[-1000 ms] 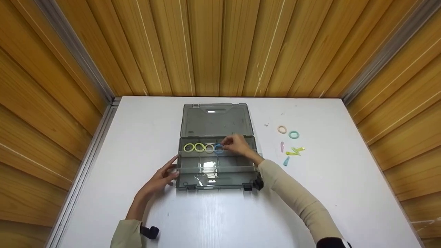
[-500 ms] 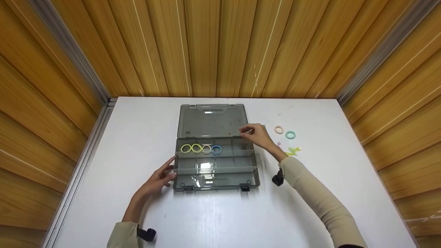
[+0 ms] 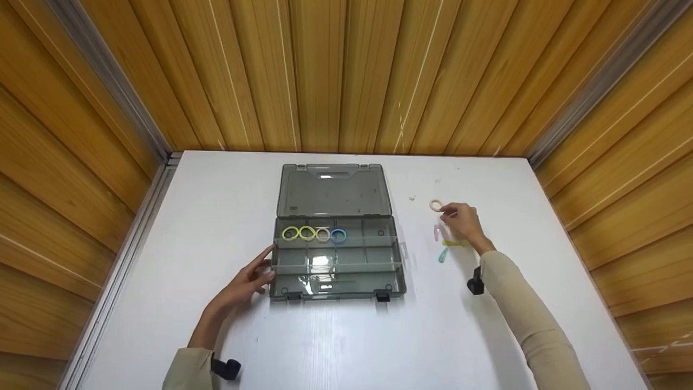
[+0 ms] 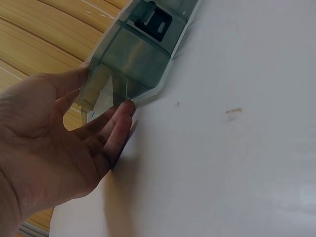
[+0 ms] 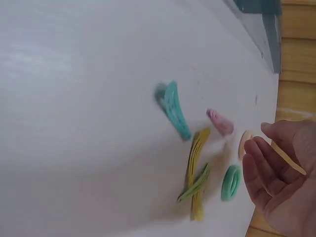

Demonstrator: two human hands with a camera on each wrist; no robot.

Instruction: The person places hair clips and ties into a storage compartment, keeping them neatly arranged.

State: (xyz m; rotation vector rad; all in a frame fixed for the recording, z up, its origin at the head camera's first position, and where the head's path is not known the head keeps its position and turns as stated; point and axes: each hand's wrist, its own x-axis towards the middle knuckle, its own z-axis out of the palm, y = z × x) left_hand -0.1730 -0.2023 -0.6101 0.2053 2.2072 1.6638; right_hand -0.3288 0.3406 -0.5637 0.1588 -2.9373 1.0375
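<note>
A grey see-through divider box (image 3: 381, 254) lies with its lid (image 3: 333, 192) folded back. Along its back row sit two yellow hair ties (image 3: 284, 234), a beige one and a blue hair tie (image 3: 338, 229). My left hand (image 3: 241, 287) rests its fingertips and thumb against the box's left side. Over on the right, my right hand (image 3: 463, 222) has its fingertips at a peach hair tie (image 3: 432, 208) on the table; no firm pinch shows. A green hair tie (image 5: 230, 182) lies under that hand in the right wrist view. A pale-orange strip by the right fingers is unclear.
Near the right hand lie a teal hair clip (image 3: 443, 255), a pink clip (image 3: 437, 233), a yellow clip (image 5: 197, 158) and a lime clip (image 5: 195, 186) crossing it. Wooden panels (image 3: 319, 76) close off the white table (image 3: 346, 346) behind and at the sides.
My right hand has left the back row, where the blue hair tie now lies uncovered, and moved right to the peach hair tie. My left hand stays against the box.
</note>
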